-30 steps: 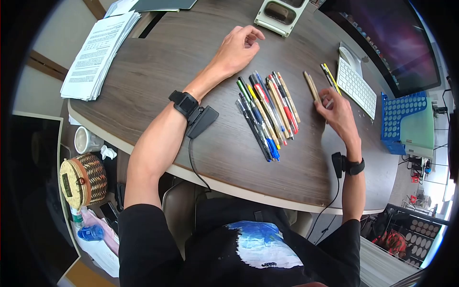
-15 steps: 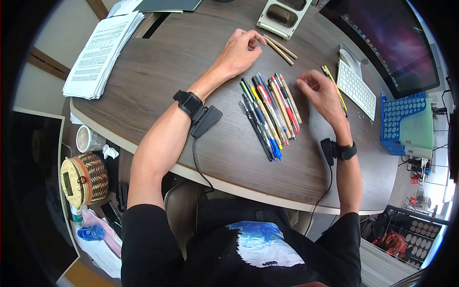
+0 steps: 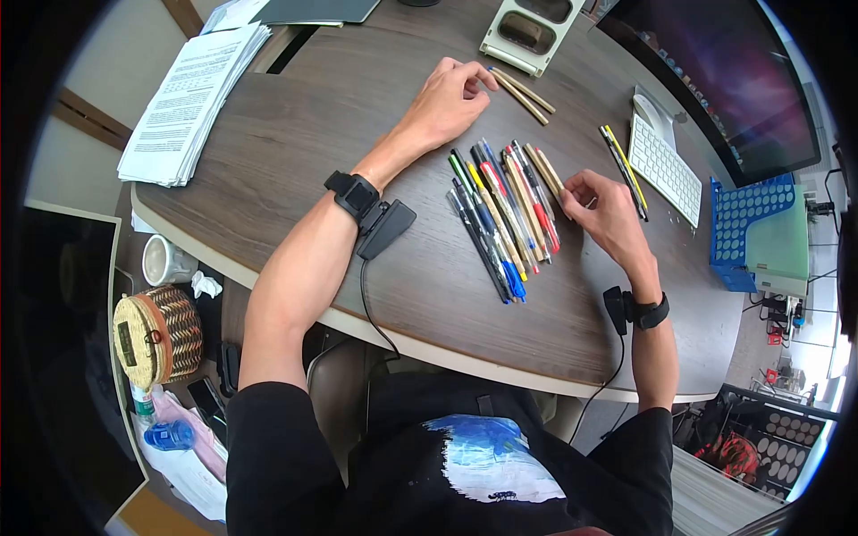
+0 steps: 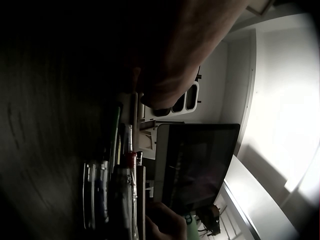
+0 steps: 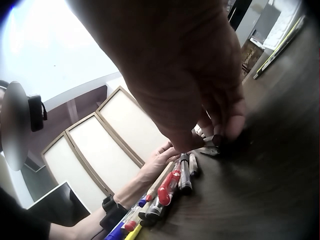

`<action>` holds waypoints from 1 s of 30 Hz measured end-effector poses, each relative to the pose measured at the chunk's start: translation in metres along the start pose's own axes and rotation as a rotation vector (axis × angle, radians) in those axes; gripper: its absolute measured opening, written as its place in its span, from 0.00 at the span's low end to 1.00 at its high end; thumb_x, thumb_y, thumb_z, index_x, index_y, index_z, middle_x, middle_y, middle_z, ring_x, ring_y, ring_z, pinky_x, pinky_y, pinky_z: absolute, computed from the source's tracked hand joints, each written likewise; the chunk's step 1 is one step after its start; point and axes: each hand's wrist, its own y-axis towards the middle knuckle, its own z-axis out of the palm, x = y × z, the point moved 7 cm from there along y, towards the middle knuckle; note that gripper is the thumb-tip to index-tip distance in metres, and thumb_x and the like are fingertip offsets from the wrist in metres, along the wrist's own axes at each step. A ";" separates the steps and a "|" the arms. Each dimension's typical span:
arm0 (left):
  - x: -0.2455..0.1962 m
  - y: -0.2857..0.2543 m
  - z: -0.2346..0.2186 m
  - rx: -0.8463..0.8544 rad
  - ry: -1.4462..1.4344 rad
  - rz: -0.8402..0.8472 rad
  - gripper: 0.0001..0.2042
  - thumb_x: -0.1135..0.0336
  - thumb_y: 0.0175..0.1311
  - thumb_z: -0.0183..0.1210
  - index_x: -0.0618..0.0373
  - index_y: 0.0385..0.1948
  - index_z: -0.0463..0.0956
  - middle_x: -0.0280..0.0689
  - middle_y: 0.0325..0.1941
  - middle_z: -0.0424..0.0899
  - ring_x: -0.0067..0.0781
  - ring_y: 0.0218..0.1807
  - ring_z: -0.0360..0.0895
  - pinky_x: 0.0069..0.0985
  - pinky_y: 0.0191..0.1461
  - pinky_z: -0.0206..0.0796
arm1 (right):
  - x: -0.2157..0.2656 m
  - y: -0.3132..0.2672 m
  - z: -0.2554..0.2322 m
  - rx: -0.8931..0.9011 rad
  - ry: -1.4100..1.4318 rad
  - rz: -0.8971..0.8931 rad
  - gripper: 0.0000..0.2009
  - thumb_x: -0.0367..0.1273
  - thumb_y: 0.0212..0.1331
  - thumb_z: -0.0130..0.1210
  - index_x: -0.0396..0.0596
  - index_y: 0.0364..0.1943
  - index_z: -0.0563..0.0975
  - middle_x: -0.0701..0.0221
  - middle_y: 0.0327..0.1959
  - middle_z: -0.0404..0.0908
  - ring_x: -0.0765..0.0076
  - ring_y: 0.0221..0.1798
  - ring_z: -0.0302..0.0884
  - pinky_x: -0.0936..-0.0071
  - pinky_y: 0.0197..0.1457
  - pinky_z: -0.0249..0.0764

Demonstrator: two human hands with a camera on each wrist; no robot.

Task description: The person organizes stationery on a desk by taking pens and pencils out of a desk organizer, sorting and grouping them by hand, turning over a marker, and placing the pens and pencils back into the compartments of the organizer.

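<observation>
A row of several pens (image 3: 500,210) lies side by side on the dark wooden table (image 3: 313,134). My right hand (image 3: 574,193) is at the row's right edge, its fingertips pinching the end of a tan pen (image 3: 547,170). The right wrist view shows that pinch (image 5: 215,137) up close, with the other pens (image 5: 170,187) beyond. My left hand (image 3: 478,80) rests loosely curled on the table at the far side. Its fingertips are at the end of two tan pens (image 3: 525,91) that lie apart from the row. The left wrist view is dark; the left hand (image 4: 165,75) hangs over the pens (image 4: 120,190).
A white desk organizer (image 3: 527,27) stands beyond the left hand. Yellow and black pencils (image 3: 623,156) lie beside a white keyboard (image 3: 666,161), under a monitor (image 3: 715,62). A blue rack (image 3: 760,228) is at the right and a paper stack (image 3: 192,89) at the far left.
The right hand carried two tan pens up to the left hand and left them there. It then came back to the row's right edge and pinched another tan pen. The left hand stayed put.
</observation>
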 end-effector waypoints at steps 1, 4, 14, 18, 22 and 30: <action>0.001 -0.002 0.001 -0.003 0.004 0.013 0.11 0.65 0.74 0.59 0.50 0.53 0.85 0.42 0.61 0.74 0.38 0.62 0.84 0.36 0.70 0.77 | -0.002 0.001 -0.001 -0.010 0.034 0.032 0.10 0.34 0.70 0.64 0.39 0.42 0.87 0.68 0.29 0.87 0.73 0.34 0.82 0.71 0.41 0.77; 0.005 -0.003 0.003 0.016 -0.024 -0.018 0.11 0.65 0.74 0.59 0.50 0.53 0.85 0.41 0.61 0.74 0.39 0.63 0.83 0.36 0.71 0.76 | -0.005 0.000 0.001 -0.013 0.082 0.080 0.12 0.36 0.68 0.67 0.39 0.43 0.87 0.66 0.30 0.86 0.69 0.34 0.80 0.68 0.43 0.78; 0.001 -0.003 0.004 0.011 -0.001 0.007 0.11 0.66 0.75 0.59 0.50 0.53 0.85 0.42 0.61 0.74 0.39 0.62 0.84 0.36 0.70 0.78 | -0.005 0.018 0.006 0.020 0.046 0.102 0.17 0.38 0.66 0.72 0.49 0.55 0.86 0.69 0.28 0.79 0.72 0.30 0.77 0.65 0.35 0.74; 0.001 -0.004 0.001 0.014 -0.019 -0.023 0.12 0.67 0.74 0.58 0.50 0.53 0.86 0.43 0.61 0.75 0.38 0.64 0.82 0.36 0.71 0.77 | -0.002 0.055 0.012 -0.117 0.147 0.069 0.14 0.34 0.66 0.72 0.42 0.49 0.84 0.68 0.31 0.81 0.71 0.28 0.78 0.65 0.33 0.75; -0.001 -0.001 0.000 -0.011 -0.015 0.008 0.11 0.67 0.74 0.58 0.50 0.53 0.85 0.43 0.61 0.75 0.39 0.64 0.82 0.35 0.71 0.77 | 0.009 0.069 0.001 -0.337 0.170 -0.151 0.11 0.31 0.65 0.72 0.41 0.45 0.83 0.68 0.28 0.78 0.71 0.33 0.78 0.66 0.38 0.75; 0.002 -0.004 0.002 0.006 -0.004 0.018 0.11 0.67 0.75 0.58 0.50 0.54 0.85 0.42 0.61 0.74 0.38 0.62 0.83 0.33 0.72 0.78 | 0.019 0.011 0.009 0.035 0.104 0.026 0.10 0.35 0.68 0.67 0.42 0.43 0.86 0.65 0.32 0.86 0.67 0.35 0.82 0.65 0.43 0.79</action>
